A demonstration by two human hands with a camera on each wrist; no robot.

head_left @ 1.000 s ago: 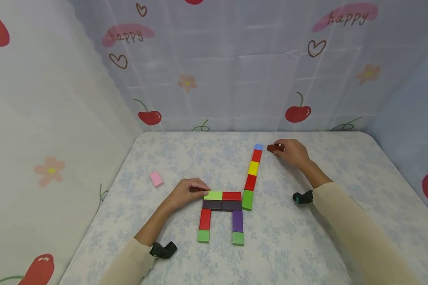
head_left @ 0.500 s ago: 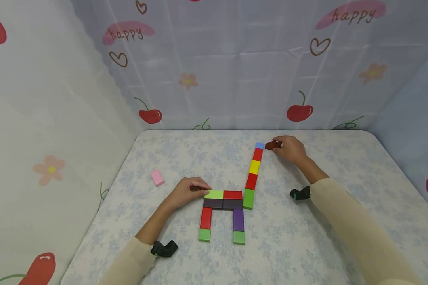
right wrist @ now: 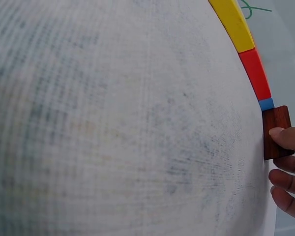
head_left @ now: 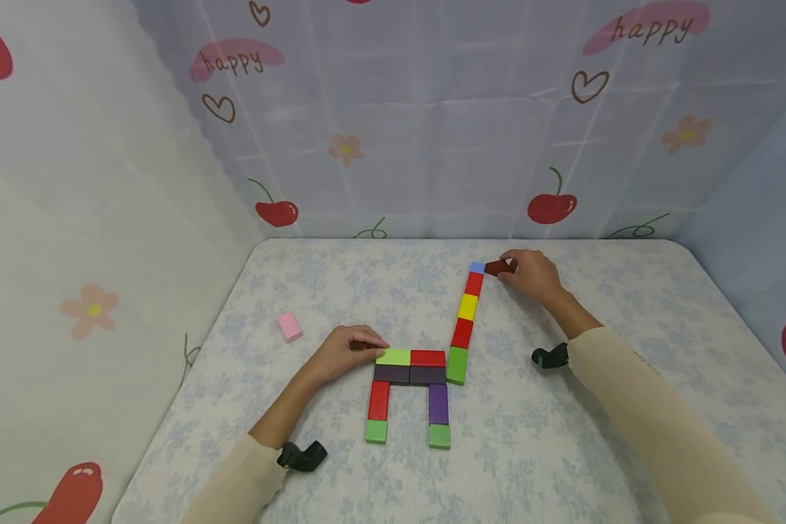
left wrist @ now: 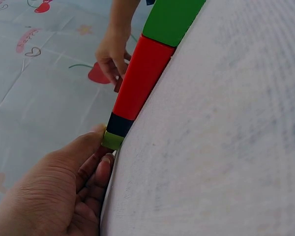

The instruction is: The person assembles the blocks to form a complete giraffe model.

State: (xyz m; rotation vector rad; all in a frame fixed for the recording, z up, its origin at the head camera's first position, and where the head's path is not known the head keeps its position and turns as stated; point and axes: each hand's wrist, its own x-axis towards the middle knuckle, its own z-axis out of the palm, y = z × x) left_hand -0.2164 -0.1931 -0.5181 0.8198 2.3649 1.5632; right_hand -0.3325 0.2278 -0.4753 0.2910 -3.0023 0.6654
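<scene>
My right hand (head_left: 534, 274) pinches a dark brown wooden block (right wrist: 275, 120) between thumb and fingers. Its near end is right at the small blue block (head_left: 477, 267) that tops a slanted column of red, yellow and green blocks (head_left: 456, 364). My left hand (head_left: 344, 354) has its thumb and fingertips pinching the left end of a lime green block (head_left: 394, 357). Beside that lies a red block (head_left: 428, 358), with two dark blocks (head_left: 391, 375) in front. A red block (head_left: 378, 400) and a purple block (head_left: 438, 404) extend toward me, each ending in a light green block (head_left: 376, 431).
A pink block (head_left: 290, 327) lies apart on the left of the cloth-covered table (head_left: 530, 451). A patterned curtain (head_left: 419, 145) rises behind the table's far edge. Black wrist devices (head_left: 550, 356) sit on both arms.
My right hand has moved left with the brown wooden block, bringing it from a small gap up to the blue block. My left hand stays at the lime green block.
</scene>
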